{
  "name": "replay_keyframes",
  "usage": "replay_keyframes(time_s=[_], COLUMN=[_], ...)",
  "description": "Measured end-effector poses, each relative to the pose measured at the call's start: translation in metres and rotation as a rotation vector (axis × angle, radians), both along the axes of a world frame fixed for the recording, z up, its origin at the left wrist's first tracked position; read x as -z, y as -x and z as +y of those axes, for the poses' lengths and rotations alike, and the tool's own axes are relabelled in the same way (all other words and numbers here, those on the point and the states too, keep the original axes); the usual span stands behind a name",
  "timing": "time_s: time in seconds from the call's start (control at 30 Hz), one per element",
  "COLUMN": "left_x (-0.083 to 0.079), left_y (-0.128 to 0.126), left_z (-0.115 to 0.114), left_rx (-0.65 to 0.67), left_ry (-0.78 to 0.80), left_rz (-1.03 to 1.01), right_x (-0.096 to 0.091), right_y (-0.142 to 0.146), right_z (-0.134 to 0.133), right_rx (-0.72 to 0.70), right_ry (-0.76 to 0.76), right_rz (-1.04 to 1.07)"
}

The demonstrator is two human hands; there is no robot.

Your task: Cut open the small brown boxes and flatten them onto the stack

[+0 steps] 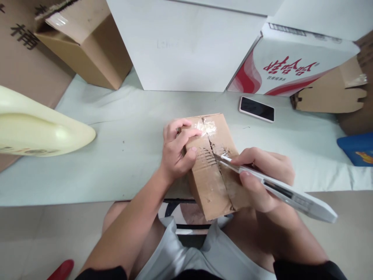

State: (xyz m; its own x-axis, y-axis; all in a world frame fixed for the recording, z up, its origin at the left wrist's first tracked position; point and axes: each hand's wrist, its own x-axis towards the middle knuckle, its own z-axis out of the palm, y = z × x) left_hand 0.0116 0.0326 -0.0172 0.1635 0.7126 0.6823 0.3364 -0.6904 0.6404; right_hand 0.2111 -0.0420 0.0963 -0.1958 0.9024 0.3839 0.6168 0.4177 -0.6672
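Observation:
A small brown cardboard box point(211, 186) lies at the front edge of the table, partly overhanging it. Clear tape point(207, 127) with ragged edges crosses its far end, and a seam runs down its top. My left hand point(178, 149) grips the box's left side, thumb and fingers pressed on the top face. In my right hand point(262, 175) is a white utility knife point(294, 198), held between thumb and fingers with its blade out. The blade's tip touches the seam near the middle of the box.
A phone point(257, 109) lies face up beyond the box. White cartons point(189, 46) and a red-and-white carton point(291, 66) stand along the back. An open cardboard box point(101, 54) is at the back left. A pale yellow bottle point(43, 128) lies left, a blue container point(357, 149) right.

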Motion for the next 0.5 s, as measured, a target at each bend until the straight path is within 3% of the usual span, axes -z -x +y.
replay_keyframes(time_s=[0.27, 0.5], left_x=[-0.005, -0.006], left_y=[0.007, 0.004], left_z=[-0.001, -0.001], left_rx=[0.008, -0.004], left_ry=[0.083, 0.053], left_rz=[0.117, 0.085], right_x=[-0.003, -0.005], right_y=[-0.008, -0.002], right_z=[-0.009, -0.018], right_rx=[-0.024, 0.013], right_ry=[-0.021, -0.03], right_rz=[0.069, 0.163])
